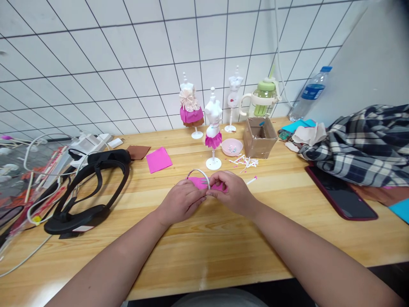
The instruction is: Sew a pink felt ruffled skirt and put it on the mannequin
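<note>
Near the middle of the table, my left hand [183,201] has its fingers closed at the lower edge of a bright pink piece of cloth or paper [198,181]. Thumb and forefinger of my right hand [234,192] pinch together at the piece's right part, where a thin white curved strip [204,174] arches over it. What exactly lies between the fingertips is hidden. Just beyond stands a white mini dress form [213,111] wearing a ruffled magenta skirt [213,140].
Behind stand a dressed form [191,106], a bare form [234,85], a pink dish [232,147] of beads, a cardboard box [260,143] and a green-lidded cup [264,98]. Black headgear [108,194] and a pink square [159,160] lie left; a phone [341,194] and plaid cloth [361,145] right.
</note>
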The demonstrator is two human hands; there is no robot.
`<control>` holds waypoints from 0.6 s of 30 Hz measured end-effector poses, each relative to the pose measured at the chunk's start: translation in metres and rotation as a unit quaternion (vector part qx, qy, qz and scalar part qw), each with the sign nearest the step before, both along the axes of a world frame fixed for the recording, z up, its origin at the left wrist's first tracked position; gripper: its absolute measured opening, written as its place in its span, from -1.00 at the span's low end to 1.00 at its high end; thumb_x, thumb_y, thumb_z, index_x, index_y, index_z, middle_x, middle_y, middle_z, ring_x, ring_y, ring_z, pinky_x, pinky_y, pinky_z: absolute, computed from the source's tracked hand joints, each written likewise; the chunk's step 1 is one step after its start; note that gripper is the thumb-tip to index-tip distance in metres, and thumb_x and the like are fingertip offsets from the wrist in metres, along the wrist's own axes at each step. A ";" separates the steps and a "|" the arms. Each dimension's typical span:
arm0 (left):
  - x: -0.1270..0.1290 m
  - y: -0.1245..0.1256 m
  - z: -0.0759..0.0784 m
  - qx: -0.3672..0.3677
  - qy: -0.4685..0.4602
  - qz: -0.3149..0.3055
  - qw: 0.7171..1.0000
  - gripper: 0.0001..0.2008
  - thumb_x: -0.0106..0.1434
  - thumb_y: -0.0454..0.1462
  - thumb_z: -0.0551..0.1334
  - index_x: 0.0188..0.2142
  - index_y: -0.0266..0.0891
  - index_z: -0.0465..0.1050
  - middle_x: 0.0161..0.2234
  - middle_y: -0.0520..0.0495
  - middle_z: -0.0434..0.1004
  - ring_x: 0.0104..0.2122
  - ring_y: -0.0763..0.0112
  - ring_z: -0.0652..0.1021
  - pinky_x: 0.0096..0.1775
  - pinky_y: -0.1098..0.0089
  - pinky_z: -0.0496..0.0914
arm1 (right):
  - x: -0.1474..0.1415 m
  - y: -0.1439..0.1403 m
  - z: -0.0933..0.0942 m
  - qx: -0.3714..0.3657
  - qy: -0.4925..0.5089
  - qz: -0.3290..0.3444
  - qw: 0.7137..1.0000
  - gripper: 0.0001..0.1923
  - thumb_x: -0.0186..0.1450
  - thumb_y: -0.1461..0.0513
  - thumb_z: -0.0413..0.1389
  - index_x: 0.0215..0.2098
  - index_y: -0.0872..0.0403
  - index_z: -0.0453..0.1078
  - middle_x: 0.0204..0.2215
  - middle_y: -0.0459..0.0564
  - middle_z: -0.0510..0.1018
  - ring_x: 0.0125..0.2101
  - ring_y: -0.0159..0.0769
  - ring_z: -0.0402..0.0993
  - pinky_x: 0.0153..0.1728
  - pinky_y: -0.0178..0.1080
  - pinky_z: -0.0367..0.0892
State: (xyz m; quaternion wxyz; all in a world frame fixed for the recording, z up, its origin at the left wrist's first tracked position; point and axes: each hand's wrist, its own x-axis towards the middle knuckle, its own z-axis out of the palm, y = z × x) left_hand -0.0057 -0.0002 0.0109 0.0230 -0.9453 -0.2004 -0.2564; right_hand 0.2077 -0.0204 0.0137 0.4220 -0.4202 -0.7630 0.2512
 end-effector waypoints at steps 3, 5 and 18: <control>0.000 0.000 -0.001 -0.002 0.004 0.012 1.000 -0.79 0.37 -0.32 0.07 -0.10 -0.25 0.44 -0.46 -0.03 0.51 -0.44 0.38 0.49 -0.28 0.32 0.35 | 0.000 0.001 -0.001 0.012 -0.021 0.009 1.000 -0.78 0.29 0.11 0.19 -0.42 0.05 0.33 -0.49 -0.12 0.46 -0.41 -0.33 0.35 -0.35 -0.27 0.24; 0.000 0.000 -0.001 -0.005 0.003 0.024 1.000 -0.79 0.37 -0.31 0.07 -0.09 -0.24 0.43 -0.46 -0.03 0.51 -0.43 0.38 0.50 -0.28 0.32 0.35 | 0.000 0.000 -0.002 0.018 -0.013 -0.003 1.000 -0.78 0.28 0.11 0.19 -0.42 0.05 0.32 -0.45 -0.10 0.48 -0.40 -0.33 0.36 -0.35 -0.26 0.25; -0.002 0.000 0.000 0.015 -0.002 0.038 0.999 -0.78 0.35 -0.31 0.12 -0.04 -0.23 0.42 -0.43 -0.03 0.53 -0.42 0.38 0.52 -0.29 0.33 0.33 | -0.001 0.000 -0.001 0.052 0.019 -0.017 0.998 -0.94 0.31 0.21 0.15 -0.33 0.02 0.39 -0.27 -0.02 0.54 -0.29 -0.28 0.43 -0.28 -0.25 0.36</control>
